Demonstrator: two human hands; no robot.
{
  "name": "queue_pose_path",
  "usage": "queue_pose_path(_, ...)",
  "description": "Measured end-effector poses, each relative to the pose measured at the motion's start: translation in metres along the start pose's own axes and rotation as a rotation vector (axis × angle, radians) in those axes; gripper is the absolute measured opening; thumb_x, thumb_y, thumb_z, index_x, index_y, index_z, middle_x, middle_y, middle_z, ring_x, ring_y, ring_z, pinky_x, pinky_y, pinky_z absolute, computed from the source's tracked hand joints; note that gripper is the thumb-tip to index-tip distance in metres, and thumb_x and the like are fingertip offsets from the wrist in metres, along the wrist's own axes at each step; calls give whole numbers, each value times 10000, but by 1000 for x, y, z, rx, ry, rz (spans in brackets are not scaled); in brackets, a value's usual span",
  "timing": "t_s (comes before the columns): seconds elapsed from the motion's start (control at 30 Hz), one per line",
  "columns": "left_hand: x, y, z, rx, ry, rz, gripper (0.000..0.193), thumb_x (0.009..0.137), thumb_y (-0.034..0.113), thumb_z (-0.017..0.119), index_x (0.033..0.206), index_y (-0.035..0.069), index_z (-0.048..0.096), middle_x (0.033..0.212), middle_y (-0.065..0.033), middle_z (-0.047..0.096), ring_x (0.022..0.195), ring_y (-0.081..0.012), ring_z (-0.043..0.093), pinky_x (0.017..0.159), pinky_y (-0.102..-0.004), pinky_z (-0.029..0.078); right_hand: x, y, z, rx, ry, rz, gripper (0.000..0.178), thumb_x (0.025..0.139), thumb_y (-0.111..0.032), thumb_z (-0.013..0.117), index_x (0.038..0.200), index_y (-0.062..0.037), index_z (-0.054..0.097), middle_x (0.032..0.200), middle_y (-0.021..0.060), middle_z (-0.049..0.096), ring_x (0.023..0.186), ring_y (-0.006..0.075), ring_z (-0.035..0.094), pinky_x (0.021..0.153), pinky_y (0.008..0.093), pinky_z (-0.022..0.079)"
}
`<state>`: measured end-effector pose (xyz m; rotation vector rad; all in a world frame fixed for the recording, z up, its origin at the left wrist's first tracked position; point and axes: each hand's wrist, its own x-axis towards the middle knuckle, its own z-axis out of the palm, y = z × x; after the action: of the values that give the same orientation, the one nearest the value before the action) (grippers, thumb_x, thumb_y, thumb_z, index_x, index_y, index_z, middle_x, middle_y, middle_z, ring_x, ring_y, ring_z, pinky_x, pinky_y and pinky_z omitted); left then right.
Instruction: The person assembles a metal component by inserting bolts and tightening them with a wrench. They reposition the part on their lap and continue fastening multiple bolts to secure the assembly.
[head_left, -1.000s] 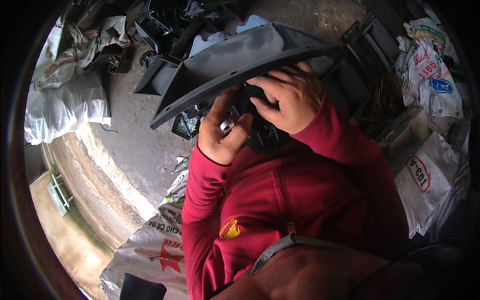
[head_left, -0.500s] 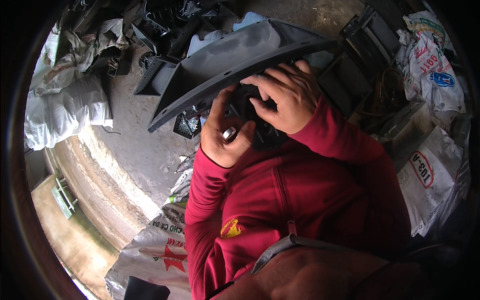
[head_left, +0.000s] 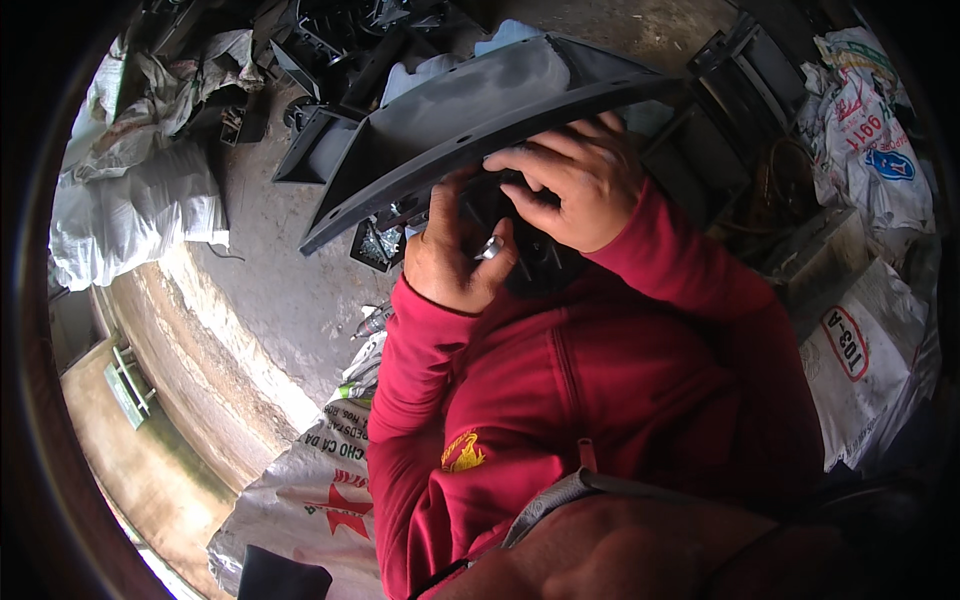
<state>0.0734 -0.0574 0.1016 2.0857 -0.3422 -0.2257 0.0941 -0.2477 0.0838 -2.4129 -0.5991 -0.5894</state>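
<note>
A large dark grey trough-like part [head_left: 470,105] with a flat, holed flange [head_left: 480,140] tilts up in front of me. Under this flange, my left hand [head_left: 455,265] is closed, with a small shiny round-ended metal piece [head_left: 490,248] showing by its thumb; the rest of that piece is hidden. My right hand [head_left: 580,185] curls against the underside of the flange, to the right of the left one. Its thumb and forefinger bend toward dark parts [head_left: 535,260] in shadow between the hands, and its other fingertips go behind the flange.
An open box of small metal fasteners [head_left: 378,246] sits on the floor left of my hands. A handheld tool [head_left: 373,320] lies nearer. More dark parts [head_left: 350,45] are heaped far left; white sacks [head_left: 870,150] stand at right. A printed sack [head_left: 310,490] lies near left.
My left hand has shifted slightly right and up, and the shiny metal piece in it has turned and moved right. The right hand stays nearly where it was.
</note>
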Motion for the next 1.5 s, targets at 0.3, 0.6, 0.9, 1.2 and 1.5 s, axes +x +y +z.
queue_pose_path(0.3,2,-2,0,59,14,24,633,801,124,674,1383,79,429,606,-66,580,513,-213,624,533,-310,481,1,9,-6,-36,-24,-32,276,764,-281,735,1029,-206,726,843,-42,623,850,188,583,809,389,406)
queue_pose_path(0.6,3,-24,11,-119,91,140,626,815,99,665,1394,66,430,611,-59,585,526,-191,630,539,-301,485,-2,1,1,-65,1,-8,253,772,-302,730,1005,-201,731,864,-38,637,906,212,555,831,420,378)
queue_pose_path(0.9,0,-10,7,172,110,147,635,817,93,665,1409,70,438,634,-57,610,523,-204,626,527,-314,488,-3,4,-3,-118,0,22,244,762,-318,736,963,-179,738,854,-19,645,898,222,568,828,425,388)
queue_pose_path(1.2,0,-11,9,310,161,180,569,816,95,680,1361,82,519,963,-181,712,757,-317,721,624,-377,567,2,-1,-3,-102,12,9,272,724,-321,756,939,-155,736,863,-7,654,887,215,581,805,409,395)
queue_pose_path(1.5,1,-8,6,407,141,241,580,825,113,669,1384,96,515,957,-167,713,760,-310,720,630,-376,561,0,0,0,-88,20,17,305,700,-314,767,956,-153,728,879,-3,659,903,205,583,812,413,385)
